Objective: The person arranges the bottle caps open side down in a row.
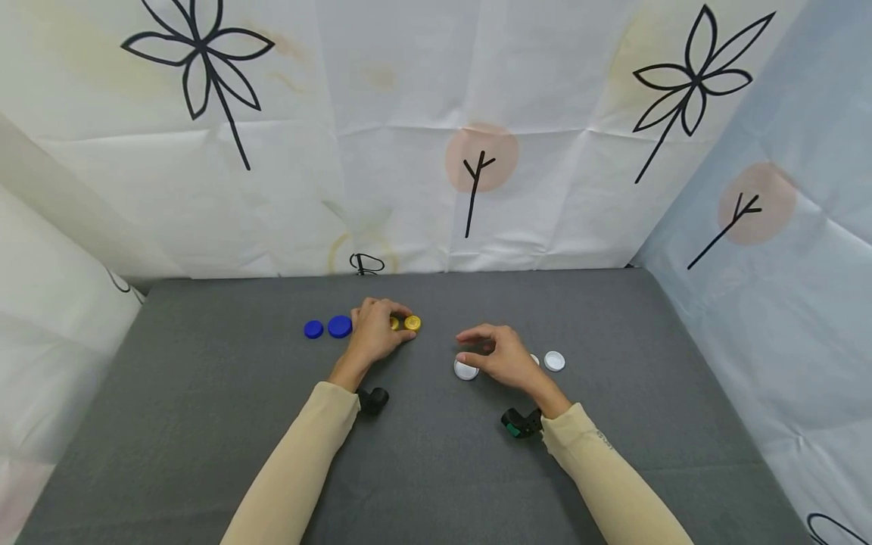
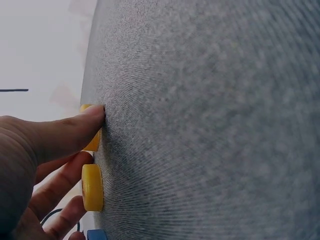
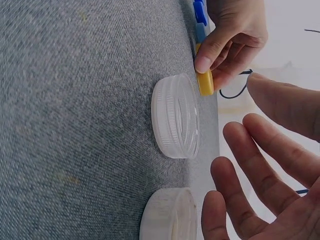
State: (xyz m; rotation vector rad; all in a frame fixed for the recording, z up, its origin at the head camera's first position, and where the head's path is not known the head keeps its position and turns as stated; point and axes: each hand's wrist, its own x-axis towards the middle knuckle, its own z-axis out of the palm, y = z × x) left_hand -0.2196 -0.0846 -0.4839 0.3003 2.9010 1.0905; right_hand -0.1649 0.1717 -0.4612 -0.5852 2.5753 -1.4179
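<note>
My left hand [image 1: 373, 331] pinches a yellow bottle cap [image 1: 412, 322] between thumb and fingers at the right end of a row. Beside it, partly under the hand, lies a second yellow bottle cap [image 2: 93, 187]. Two blue caps [image 1: 340, 326] continue the row to the left. My right hand [image 1: 506, 357] hovers over the white lids with fingers apart, holding nothing. A clear-white ribbed lid [image 3: 175, 117] lies below its fingertips, and another white lid [image 3: 167, 217] is nearer the wrist, partly hidden in the head view.
A further white lid [image 1: 555, 361] lies right of my right hand. The grey tabletop [image 1: 422, 469] meets a white patterned cloth [image 1: 395, 151] at the back. Cloth also hangs at both sides. Each wrist wears a small black camera [image 1: 373, 400].
</note>
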